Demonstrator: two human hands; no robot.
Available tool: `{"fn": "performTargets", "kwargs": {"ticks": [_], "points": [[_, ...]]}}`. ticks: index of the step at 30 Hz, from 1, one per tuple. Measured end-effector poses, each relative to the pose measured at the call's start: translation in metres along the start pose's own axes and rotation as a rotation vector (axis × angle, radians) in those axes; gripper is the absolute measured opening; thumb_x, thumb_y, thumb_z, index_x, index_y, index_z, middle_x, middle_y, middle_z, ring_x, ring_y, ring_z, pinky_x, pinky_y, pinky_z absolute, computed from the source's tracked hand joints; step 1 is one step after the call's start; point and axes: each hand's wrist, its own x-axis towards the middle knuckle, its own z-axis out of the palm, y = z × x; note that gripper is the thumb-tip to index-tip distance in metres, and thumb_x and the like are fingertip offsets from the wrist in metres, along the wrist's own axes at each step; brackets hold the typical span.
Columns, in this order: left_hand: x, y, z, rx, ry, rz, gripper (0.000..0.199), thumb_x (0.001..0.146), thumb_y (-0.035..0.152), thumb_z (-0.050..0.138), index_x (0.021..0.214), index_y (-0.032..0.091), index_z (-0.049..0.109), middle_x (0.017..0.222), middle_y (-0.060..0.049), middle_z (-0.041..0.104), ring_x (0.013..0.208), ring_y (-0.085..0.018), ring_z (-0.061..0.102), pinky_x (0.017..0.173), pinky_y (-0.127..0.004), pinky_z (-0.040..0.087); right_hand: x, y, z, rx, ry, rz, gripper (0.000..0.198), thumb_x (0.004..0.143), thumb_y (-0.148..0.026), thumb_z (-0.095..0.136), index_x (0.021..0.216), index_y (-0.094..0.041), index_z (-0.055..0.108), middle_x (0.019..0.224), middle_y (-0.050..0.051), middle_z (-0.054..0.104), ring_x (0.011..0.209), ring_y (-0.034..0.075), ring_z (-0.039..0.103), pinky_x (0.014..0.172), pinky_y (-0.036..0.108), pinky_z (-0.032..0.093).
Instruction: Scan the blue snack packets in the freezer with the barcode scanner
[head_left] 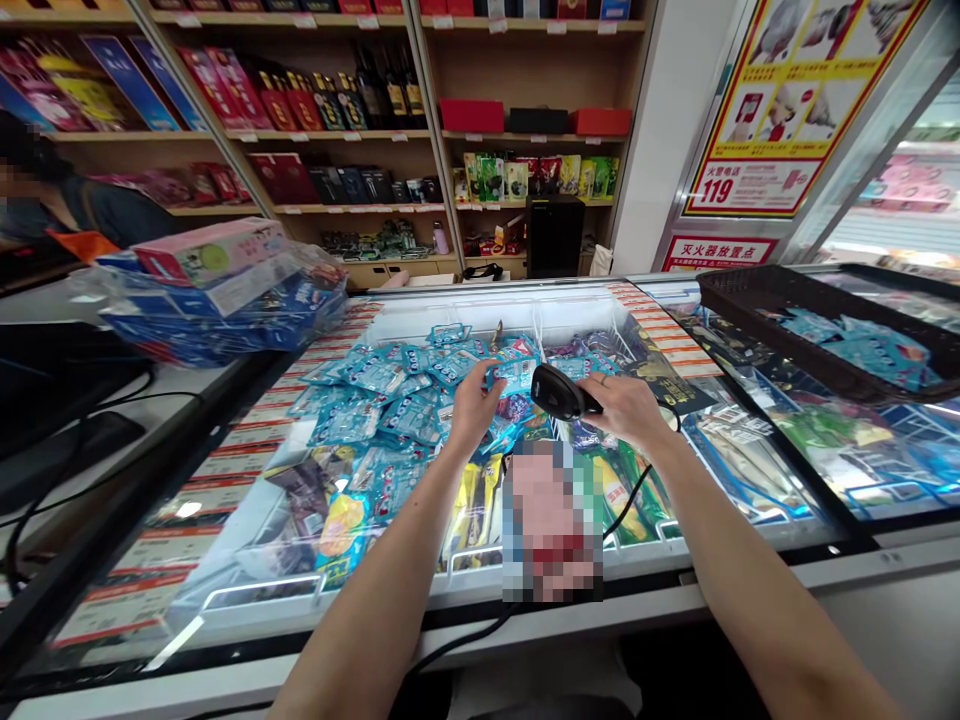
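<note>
My right hand is wrapped around the handle of a black barcode scanner, whose head points left. Between the fingers of my left hand is a small blue packet, just beside the scanner's head. Many similar blue packets lie in a loose pile on the freezer's glass top, left of and beneath my left hand. From the scanner a black cable curves down past my right forearm. A blurred patch covers part of the glass between my arms.
Under the glass of the chest freezer are colourful wrapped goods. A brown basket with blue packets stands at the right. Bagged boxes sit at the left, near another person. Stocked shelves line the back.
</note>
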Motion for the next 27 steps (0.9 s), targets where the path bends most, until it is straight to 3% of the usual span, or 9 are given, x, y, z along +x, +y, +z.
{"fn": "performTargets", "kwargs": {"ticks": [27], "points": [[-0.0010, 0.0003, -0.0003, -0.011, -0.007, 0.007, 0.036, 0.081, 0.036, 0.049, 0.114, 0.025, 0.054, 0.087, -0.001, 0.058, 0.061, -0.010, 0.048, 0.058, -0.023, 0.041, -0.0005, 0.0011, 0.0039, -0.002, 0.036, -0.028, 0.030, 0.082, -0.038, 0.055, 0.107, -0.021, 0.056, 0.089, 0.004, 0.064, 0.073, 0.017, 0.058, 0.059, 0.027, 0.031]]}}
